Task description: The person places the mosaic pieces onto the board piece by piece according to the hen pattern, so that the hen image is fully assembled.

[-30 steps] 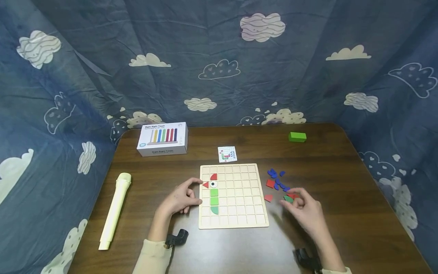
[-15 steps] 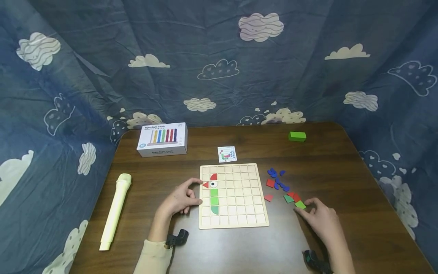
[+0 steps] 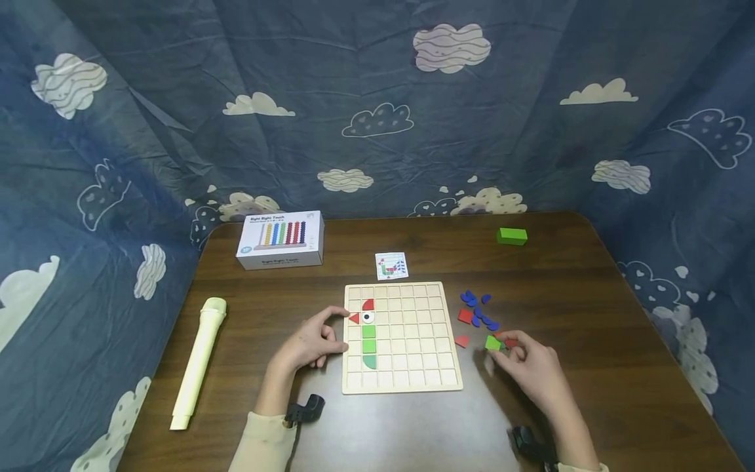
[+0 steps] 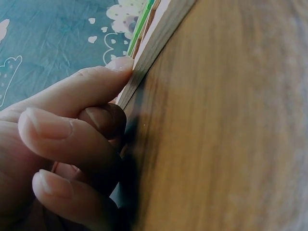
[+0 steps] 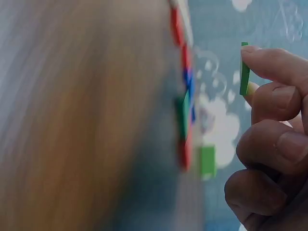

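Observation:
A light wooden grid board (image 3: pixel 419 341) lies mid-table. Down its left side run a red quarter circle (image 3: pixel 368 304), a red triangle (image 3: pixel 354 318), an eye tile (image 3: pixel 368 317), two green squares (image 3: pixel 369 339) and a green quarter circle (image 3: pixel 369 361). My left hand (image 3: pixel 309 341) touches the board's left edge with thumb and index finger apart; the other fingers curl. My right hand (image 3: pixel 533 367) pinches a green square tile (image 3: pixel 493 343) between thumb and index finger, held above the table in the right wrist view. Beneath this hand, red tiles (image 3: pixel 510 342) are partly hidden.
Right of the board lie several blue pieces (image 3: pixel 478 311), a red square (image 3: pixel 465 316) and another red piece (image 3: pixel 462 341). Behind it lies a picture card (image 3: pixel 392 265). Farther out are a white box (image 3: pixel 280 239), a pale yellow microphone-shaped stick (image 3: pixel 199 360) and a green block (image 3: pixel 511 236).
My right hand reached down to the green square tile beside the red ones, took hold of it, and has moved it up and left toward the board. My left hand stays put.

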The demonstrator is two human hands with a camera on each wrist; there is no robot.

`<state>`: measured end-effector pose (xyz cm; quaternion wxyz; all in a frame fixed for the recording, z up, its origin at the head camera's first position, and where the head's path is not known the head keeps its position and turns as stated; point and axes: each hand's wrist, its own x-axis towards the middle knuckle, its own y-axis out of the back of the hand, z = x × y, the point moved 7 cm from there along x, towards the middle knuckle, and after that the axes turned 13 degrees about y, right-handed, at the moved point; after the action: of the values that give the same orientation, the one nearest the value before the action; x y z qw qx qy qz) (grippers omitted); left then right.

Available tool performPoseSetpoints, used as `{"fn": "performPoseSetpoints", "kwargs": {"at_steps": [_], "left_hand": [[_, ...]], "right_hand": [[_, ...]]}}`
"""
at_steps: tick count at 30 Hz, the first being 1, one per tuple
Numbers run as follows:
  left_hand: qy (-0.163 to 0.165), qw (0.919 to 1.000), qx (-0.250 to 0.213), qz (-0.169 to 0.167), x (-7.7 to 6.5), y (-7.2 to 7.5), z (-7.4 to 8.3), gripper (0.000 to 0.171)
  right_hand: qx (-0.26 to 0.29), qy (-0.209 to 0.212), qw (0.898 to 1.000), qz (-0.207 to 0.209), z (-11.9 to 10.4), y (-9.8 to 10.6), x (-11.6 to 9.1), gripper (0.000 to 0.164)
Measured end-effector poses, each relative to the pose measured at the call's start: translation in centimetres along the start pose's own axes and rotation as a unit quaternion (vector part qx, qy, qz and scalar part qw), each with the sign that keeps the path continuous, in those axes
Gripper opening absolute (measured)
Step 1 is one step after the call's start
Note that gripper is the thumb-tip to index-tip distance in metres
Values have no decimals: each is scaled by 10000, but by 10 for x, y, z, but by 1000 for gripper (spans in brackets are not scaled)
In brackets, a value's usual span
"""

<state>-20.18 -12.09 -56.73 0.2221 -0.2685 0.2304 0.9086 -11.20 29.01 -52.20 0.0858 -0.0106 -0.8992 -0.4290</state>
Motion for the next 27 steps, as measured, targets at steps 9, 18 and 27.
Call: {"fn": "performPoseSetpoints", "kwargs": {"at_steps": [9,18,27], "left_hand": [[-16,10000,13,15,2,1,1,64],[-98,9999,34,73,2,4,4,64],[-198,9998,-52,-37,-1,0,1,63]], "right_hand": [[536,936,9941,-103,-65,-28,29,27],[393,1746,9826,-489,-112,-65,45,26],[29,1741,9799,-974,-130,-108,38,23]]}}
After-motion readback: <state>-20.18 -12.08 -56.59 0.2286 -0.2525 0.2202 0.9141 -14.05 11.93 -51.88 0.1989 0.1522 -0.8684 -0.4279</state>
